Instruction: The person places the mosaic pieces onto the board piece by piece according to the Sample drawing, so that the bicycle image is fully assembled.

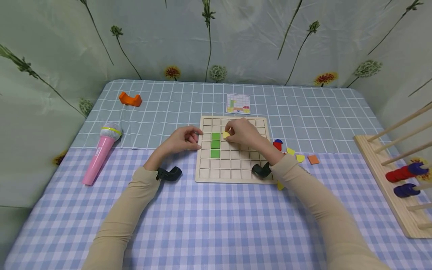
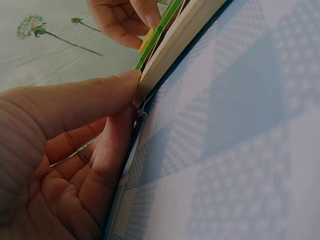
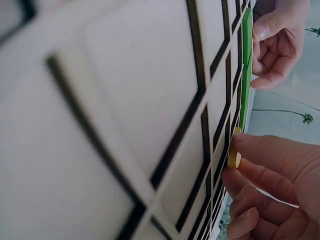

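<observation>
A wooden grid board (image 1: 206, 174) lies on the table with a column of green square tiles (image 1: 215, 144) in it. My right hand (image 1: 245, 132) pinches a small yellow piece (image 3: 234, 150) between thumb and finger over the board, just right of the top green tile. Its full outline is hidden by the fingers. At the board's left edge, my left hand (image 1: 183, 139) rests its thumb and a finger against the rim, thumb and finger apart. The left wrist view shows that thumb (image 2: 107, 95) touching the board's edge.
A printed pattern card (image 1: 238, 103) lies behind the board. Loose yellow pieces (image 1: 300, 158), a red-and-blue piece (image 1: 278, 144) and an orange tile (image 1: 313, 159) lie to the right. A pink microphone (image 1: 101, 153) and an orange holder (image 1: 130, 99) are left; a wooden peg rack (image 1: 374, 157) stands far right.
</observation>
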Tool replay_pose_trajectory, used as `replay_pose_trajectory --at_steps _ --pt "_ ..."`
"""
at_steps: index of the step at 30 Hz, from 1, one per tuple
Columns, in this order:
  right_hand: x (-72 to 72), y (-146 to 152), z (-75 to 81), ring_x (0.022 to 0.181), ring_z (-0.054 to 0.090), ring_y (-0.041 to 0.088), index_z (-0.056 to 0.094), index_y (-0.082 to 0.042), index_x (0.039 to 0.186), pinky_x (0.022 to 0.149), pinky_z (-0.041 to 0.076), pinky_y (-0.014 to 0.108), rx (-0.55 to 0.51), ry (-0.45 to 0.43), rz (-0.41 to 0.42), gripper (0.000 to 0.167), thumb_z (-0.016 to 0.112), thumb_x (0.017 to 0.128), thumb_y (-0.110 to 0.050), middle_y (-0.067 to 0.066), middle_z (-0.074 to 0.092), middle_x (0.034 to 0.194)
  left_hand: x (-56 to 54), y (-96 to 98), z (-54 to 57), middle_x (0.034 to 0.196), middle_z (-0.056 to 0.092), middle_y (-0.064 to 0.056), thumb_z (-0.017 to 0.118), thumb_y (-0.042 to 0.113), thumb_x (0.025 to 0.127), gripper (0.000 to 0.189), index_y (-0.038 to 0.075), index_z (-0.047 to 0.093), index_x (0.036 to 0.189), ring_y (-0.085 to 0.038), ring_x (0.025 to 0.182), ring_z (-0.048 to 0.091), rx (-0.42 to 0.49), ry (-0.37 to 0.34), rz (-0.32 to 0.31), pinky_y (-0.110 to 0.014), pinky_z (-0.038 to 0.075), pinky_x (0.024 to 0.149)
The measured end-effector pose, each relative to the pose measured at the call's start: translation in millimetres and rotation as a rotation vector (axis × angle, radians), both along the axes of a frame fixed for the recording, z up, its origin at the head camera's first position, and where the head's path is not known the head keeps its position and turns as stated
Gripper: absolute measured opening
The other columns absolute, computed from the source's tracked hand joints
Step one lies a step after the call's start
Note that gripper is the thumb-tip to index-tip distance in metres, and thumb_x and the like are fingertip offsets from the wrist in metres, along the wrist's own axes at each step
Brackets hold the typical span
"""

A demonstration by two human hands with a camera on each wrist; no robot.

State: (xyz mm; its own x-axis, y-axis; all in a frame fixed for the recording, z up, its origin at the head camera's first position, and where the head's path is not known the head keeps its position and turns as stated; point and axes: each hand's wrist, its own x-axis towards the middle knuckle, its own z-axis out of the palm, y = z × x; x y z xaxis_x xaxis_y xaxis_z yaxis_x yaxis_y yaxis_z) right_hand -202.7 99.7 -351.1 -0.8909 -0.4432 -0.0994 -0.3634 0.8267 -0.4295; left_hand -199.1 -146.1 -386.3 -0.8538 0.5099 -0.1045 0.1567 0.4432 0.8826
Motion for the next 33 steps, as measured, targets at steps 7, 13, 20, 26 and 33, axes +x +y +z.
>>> replay_pose_trajectory --at_steps 7,13,20,26,33 --pt "1.8 -2 -0.3 0.074 0.048 0.017 0.068 -0.004 0.093 0.070 0.040 0.028 0.007 0.014 0.008 0.018 0.071 0.082 -0.018 0.005 0.058 0.076 -0.3 -0.5 -0.5 0.089 0.054 -0.010 0.073 0.002 0.077 0.045 -0.003 0.054 0.118 -0.004 0.070 0.055 -0.005 -0.008 0.006 -0.015 0.047 0.064" --pt "2.8 -2 -0.8 0.079 0.053 0.018 0.069 -0.002 0.098 0.076 0.047 0.032 -0.006 0.029 0.026 0.022 0.070 0.082 -0.016 0.009 0.065 0.086 1.2 0.0 0.4 0.088 0.054 -0.009 0.073 0.002 0.076 0.045 -0.004 0.054 0.117 -0.004 0.070 0.055 -0.007 -0.008 0.009 -0.015 0.047 0.063" --pt "4.9 -2 -0.5 0.090 0.061 0.021 0.067 0.000 0.108 0.084 0.051 0.035 -0.046 0.008 0.058 0.027 0.067 0.083 -0.010 0.013 0.069 0.097 0.3 0.6 0.0 0.089 0.055 -0.010 0.073 0.002 0.077 0.046 -0.004 0.054 0.118 -0.004 0.071 0.055 -0.011 -0.003 0.006 -0.015 0.047 0.064" --pt "6.6 -1 0.9 0.091 0.062 0.022 0.067 0.000 0.110 0.084 0.051 0.035 -0.058 -0.012 0.052 0.029 0.065 0.082 -0.009 0.014 0.069 0.099 -0.8 1.0 -1.0 0.089 0.055 -0.010 0.073 0.002 0.077 0.046 -0.003 0.054 0.118 -0.004 0.071 0.055 -0.013 -0.005 0.007 -0.015 0.047 0.064" --pt "10.0 9 8.0 0.092 0.063 0.024 0.065 -0.001 0.113 0.078 0.050 0.035 -0.074 -0.012 0.045 0.031 0.061 0.084 -0.009 0.014 0.069 0.102 -1.7 -0.1 -2.1 0.089 0.055 -0.011 0.073 0.002 0.077 0.046 -0.004 0.054 0.118 -0.003 0.070 0.054 -0.016 0.003 0.008 -0.015 0.047 0.064"
